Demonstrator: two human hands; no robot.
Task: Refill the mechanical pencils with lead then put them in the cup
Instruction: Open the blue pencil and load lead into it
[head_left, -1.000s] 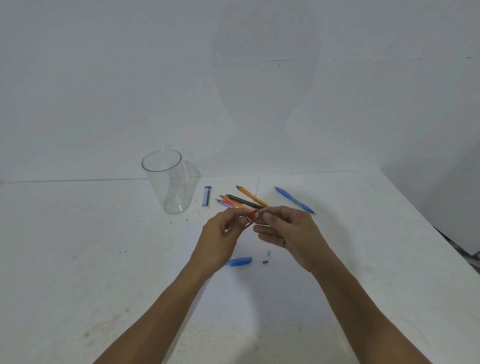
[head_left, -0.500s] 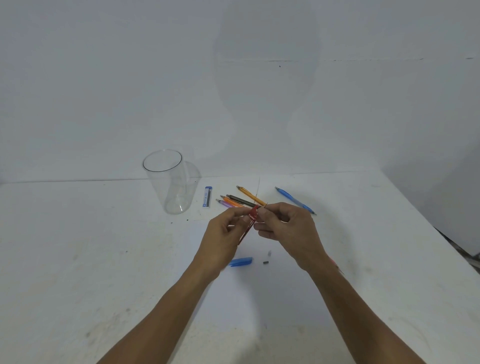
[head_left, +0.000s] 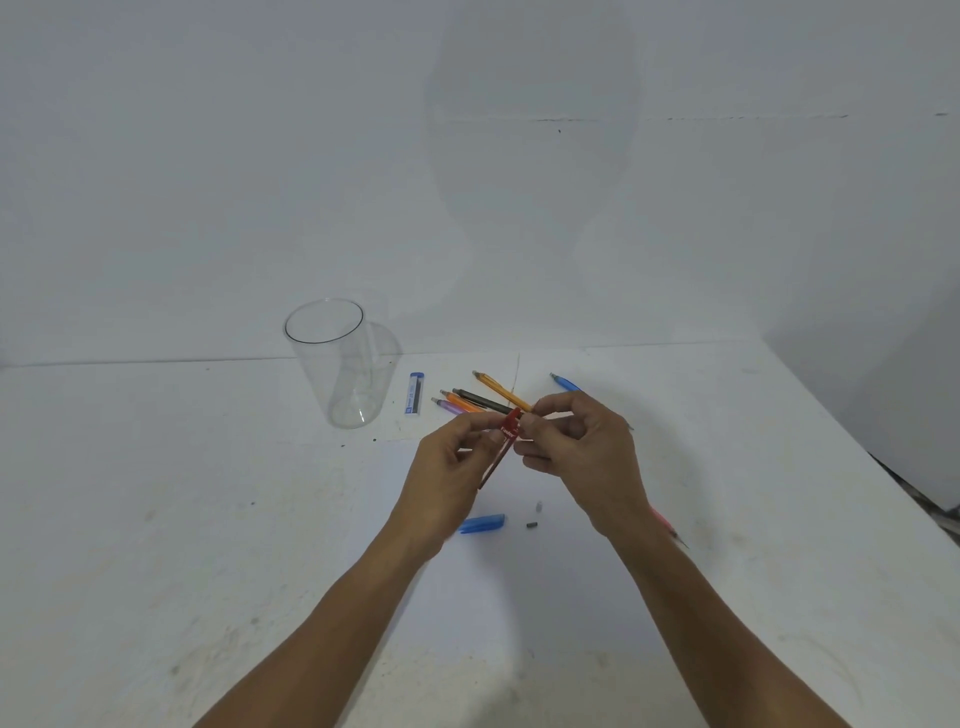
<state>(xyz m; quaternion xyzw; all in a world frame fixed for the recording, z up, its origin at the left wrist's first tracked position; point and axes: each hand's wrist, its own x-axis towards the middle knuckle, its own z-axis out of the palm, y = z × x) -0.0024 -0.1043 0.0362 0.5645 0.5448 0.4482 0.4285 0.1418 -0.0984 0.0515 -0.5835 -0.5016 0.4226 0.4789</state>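
I have the slim red case (head_left: 503, 444), a lead holder by my guess, raised over the table (head_left: 156, 519). My left hand (head_left: 452, 467) pinches its body to steady it and my right hand (head_left: 582, 452) pinches the top end, probably to work it open. The loose pencils (head_left: 480, 400) lie fanned just behind my hands, within easy reach, and a pink pencil (head_left: 665, 519) pokes out beside the right wrist. The clear cup (head_left: 337, 364) stands upright to the left with no pencil in it, and a blue cap (head_left: 483, 522) lies under my hands
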